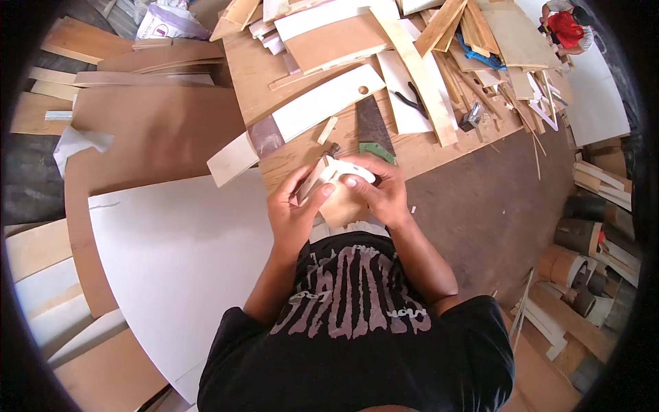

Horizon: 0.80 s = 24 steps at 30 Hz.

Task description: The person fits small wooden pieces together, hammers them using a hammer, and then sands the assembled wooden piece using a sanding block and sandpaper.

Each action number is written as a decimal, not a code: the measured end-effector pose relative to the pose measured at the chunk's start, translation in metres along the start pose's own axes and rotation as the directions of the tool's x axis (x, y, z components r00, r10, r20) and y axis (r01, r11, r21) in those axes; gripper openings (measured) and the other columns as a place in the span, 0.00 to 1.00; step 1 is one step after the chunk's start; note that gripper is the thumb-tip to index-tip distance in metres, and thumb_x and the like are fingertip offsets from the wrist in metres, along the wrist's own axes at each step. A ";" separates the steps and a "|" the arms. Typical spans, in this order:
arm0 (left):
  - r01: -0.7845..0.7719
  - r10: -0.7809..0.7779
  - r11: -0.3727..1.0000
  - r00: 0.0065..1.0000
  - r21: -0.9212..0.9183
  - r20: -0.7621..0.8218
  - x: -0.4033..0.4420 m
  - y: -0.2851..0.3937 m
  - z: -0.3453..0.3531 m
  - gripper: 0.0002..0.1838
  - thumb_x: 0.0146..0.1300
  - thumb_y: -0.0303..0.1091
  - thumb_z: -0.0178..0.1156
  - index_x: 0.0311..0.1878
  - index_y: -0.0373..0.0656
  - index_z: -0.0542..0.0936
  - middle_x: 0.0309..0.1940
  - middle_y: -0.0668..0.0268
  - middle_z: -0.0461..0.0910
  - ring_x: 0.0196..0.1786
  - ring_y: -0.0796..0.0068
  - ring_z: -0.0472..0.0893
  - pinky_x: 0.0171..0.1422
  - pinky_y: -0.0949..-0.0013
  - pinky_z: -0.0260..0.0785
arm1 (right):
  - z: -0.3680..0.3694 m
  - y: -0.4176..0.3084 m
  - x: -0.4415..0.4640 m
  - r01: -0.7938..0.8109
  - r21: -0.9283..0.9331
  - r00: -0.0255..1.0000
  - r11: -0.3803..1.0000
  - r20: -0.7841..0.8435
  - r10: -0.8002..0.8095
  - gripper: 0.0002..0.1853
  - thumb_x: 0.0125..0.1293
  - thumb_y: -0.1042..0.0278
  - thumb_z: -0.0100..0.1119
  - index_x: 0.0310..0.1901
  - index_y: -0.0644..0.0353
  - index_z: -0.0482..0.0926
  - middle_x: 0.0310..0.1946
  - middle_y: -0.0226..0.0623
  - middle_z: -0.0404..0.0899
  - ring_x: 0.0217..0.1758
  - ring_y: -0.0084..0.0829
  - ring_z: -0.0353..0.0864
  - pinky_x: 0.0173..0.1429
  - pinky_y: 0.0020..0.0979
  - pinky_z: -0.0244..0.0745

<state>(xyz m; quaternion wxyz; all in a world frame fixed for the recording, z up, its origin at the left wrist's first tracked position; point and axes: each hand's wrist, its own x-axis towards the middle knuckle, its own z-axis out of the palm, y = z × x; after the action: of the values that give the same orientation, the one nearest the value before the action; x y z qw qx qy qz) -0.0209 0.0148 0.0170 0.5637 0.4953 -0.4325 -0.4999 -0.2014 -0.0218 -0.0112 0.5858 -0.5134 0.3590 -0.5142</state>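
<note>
Small wood piece (pixel 338 180), pale with white face, held at worktop (pixel 302 159)'s near edge; left hand (pixel 296 206) and right hand (pixel 382 195) both have fingers closed on it. One green-handled saw (pixel 375 129) and one pair of black pliers (pixel 412 103) just beyond. Scrap boards (pixel 473 31) heaped toward far right corner. Brown floor (pixel 480 206); one person (pixel 565 29) in red, well apart.

Brown floor (pixel 473 226) showed right of the wooden workbench (pixel 240 75). Large white panel (pixel 165 261) and brown boards (pixel 151 130) lay left. Planks (pixel 570 312) cluttered right side. Person in red (pixel 566 29) was upper right.
</note>
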 end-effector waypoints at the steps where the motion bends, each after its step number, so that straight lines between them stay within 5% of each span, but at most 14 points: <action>1: 0.015 -0.016 0.994 1.000 0.107 0.009 0.000 0.000 0.004 0.23 0.67 0.25 0.72 0.64 0.27 0.81 0.54 0.59 0.86 0.55 0.75 0.84 0.61 0.70 0.76 | -0.006 -0.001 0.000 0.005 -0.030 0.999 1.000 0.034 -0.004 0.18 0.71 0.72 0.72 0.59 0.69 0.85 0.51 0.41 0.89 0.54 0.26 0.86 0.59 0.29 0.80; 13: -0.202 0.167 0.908 0.978 0.366 0.126 -0.007 -0.018 0.055 0.19 0.58 0.28 0.80 0.50 0.29 0.86 0.41 0.60 0.88 0.41 0.76 0.84 0.46 0.71 0.76 | -0.083 -0.001 -0.015 0.033 0.000 0.976 0.999 0.213 -0.033 0.20 0.67 0.74 0.75 0.60 0.67 0.86 0.49 0.37 0.87 0.52 0.26 0.84 0.58 0.29 0.79; 24: -0.133 0.086 0.951 0.981 0.278 0.175 0.008 -0.039 0.069 0.19 0.62 0.25 0.77 0.55 0.32 0.86 0.45 0.66 0.86 0.48 0.79 0.83 0.55 0.71 0.76 | -0.101 0.008 -0.014 -0.083 0.007 0.988 0.997 0.134 0.082 0.19 0.66 0.74 0.76 0.58 0.65 0.87 0.50 0.37 0.88 0.53 0.25 0.85 0.58 0.31 0.80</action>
<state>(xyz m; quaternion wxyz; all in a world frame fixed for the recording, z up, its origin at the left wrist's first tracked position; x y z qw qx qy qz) -0.0931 -0.0022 -0.0128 0.4754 0.5055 -0.5717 -0.4378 -0.2979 -0.0325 -0.0422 0.6325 -0.5278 0.3366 -0.4562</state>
